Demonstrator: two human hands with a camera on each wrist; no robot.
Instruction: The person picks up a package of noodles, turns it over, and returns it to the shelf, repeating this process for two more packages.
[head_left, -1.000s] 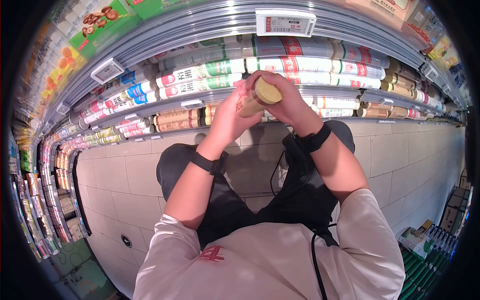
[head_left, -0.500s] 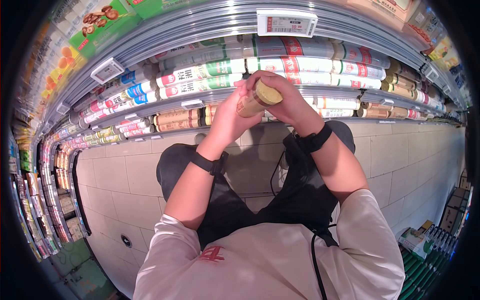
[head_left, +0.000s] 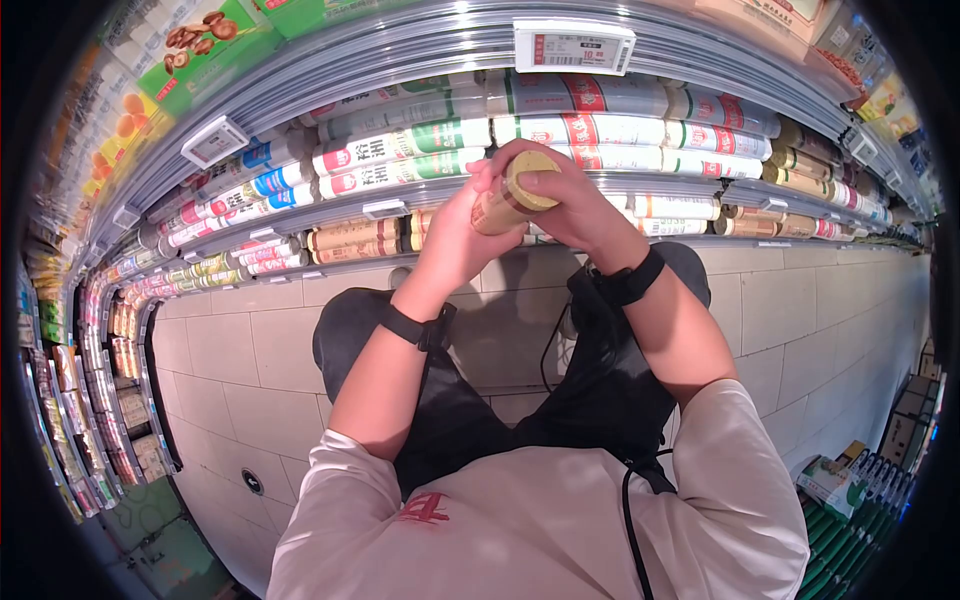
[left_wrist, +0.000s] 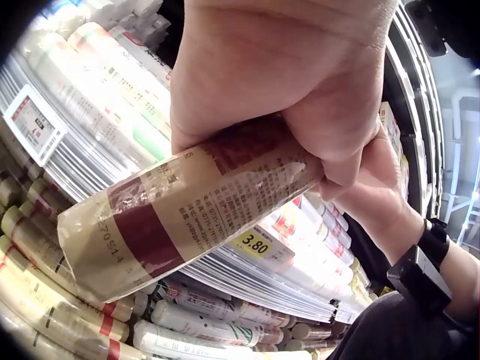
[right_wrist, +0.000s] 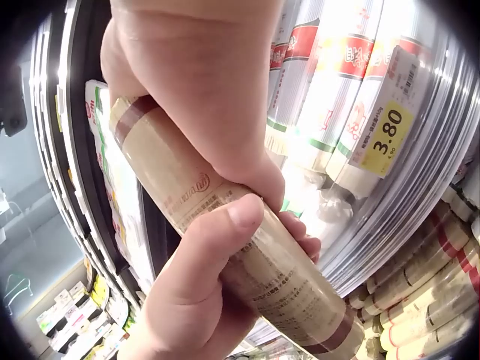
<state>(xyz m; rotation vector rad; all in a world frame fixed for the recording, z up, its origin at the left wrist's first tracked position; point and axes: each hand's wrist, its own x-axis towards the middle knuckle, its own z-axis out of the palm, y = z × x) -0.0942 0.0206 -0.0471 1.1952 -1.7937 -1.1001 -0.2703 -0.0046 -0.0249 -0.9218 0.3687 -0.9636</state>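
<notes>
The cylindrical noodle pack [head_left: 495, 207] is in the air between the person and the stocked shelves [head_left: 400, 62], grasped by both hands, the left hand [head_left: 462, 240] curled round its lower part and the right hand [head_left: 580, 205] wrapped round its upper part, with the right thumb [head_left: 545, 184] over the end. This shared hold probably serves to steady the pack while leaving much of its printed wrapper exposed. Its long axis is tilted, the pale yellow end pointing up towards the head camera and the person's right, the opposite end down and leftward.
</notes>
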